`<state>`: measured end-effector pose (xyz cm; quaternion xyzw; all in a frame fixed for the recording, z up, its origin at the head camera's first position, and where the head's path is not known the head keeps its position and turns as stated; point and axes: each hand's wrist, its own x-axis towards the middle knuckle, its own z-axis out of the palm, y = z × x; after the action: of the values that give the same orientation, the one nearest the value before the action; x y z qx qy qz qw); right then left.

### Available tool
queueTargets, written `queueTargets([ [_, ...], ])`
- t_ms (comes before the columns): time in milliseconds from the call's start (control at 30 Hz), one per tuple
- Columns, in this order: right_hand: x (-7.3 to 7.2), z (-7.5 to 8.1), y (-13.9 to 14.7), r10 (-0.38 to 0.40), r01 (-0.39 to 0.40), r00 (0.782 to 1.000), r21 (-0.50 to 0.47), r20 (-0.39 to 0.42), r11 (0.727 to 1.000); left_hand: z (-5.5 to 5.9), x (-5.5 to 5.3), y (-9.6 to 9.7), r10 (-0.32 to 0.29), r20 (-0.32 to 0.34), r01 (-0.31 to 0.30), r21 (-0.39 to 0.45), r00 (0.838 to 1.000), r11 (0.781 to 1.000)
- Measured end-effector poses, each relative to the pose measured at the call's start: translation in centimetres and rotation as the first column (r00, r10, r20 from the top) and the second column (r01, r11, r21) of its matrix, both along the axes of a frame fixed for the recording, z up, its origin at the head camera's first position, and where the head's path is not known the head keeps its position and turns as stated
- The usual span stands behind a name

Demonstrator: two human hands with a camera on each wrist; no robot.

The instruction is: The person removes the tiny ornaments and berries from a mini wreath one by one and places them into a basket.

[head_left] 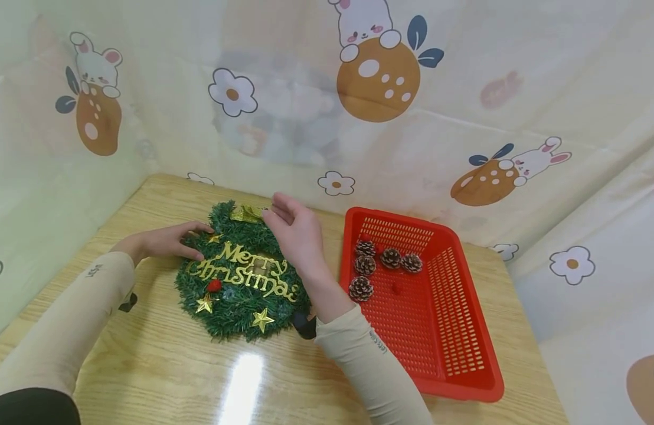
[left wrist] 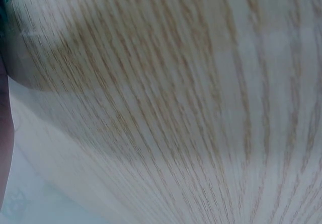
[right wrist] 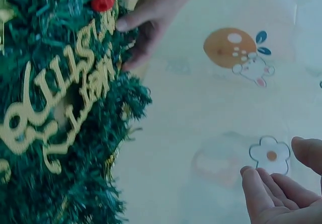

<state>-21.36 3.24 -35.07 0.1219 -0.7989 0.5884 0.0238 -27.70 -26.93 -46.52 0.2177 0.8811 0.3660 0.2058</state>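
Note:
A green wreath (head_left: 234,316) carries gold "Merry Christmas" letters (head_left: 252,271), gold stars (head_left: 262,319), a red berry (head_left: 214,285) and a gold bow (head_left: 247,213) at its far edge. My left hand (head_left: 170,241) grips the wreath's left rim; in the right wrist view its thumb and a finger reach into the needles. Above the wreath's upper right part is my right hand (head_left: 299,236), holding nothing. The right wrist view shows that hand (right wrist: 284,199) apart from the greenery, fingers loosely bent and thumb away from them.
To the right stands a red plastic basket (head_left: 454,307) with several pine cones (head_left: 365,265) and small red pieces (head_left: 396,288) inside. The wood-grain table (head_left: 162,366) meets a patterned curtain (head_left: 284,136) at the back and sides.

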Motion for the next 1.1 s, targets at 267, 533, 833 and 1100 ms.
queueTargets([
  [267, 1.2, -1.3, -2.0, 0.019, -0.022, 0.998, 0.049, 0.065, 0.999, -0.1, 0.0, -0.1, 0.005, -0.003, -0.005, -0.003, 1.000, 1.000],
  [533, 2.1, -3.6, -3.8, 0.086, -0.097, 0.990, 0.100, 0.109, 0.990, -0.3, -0.1, 0.1, 0.001, 0.011, -0.001, 0.022, 1.000, 1.000],
  [833, 3.4, -7.5, -5.7, 0.148, -0.164, 0.985, 0.199, 0.094, 0.966, -0.3, -0.1, -0.2, 0.010, 0.028, -0.010, 0.019, 1.000, 1.000],
  [1100, 3.5, -10.9, -6.4, 0.150, -0.133, 0.989, 0.349, -0.022, 0.928, -0.3, -0.2, -0.2, 0.006, 0.012, -0.006, 0.004, 1.000, 1.000],
])
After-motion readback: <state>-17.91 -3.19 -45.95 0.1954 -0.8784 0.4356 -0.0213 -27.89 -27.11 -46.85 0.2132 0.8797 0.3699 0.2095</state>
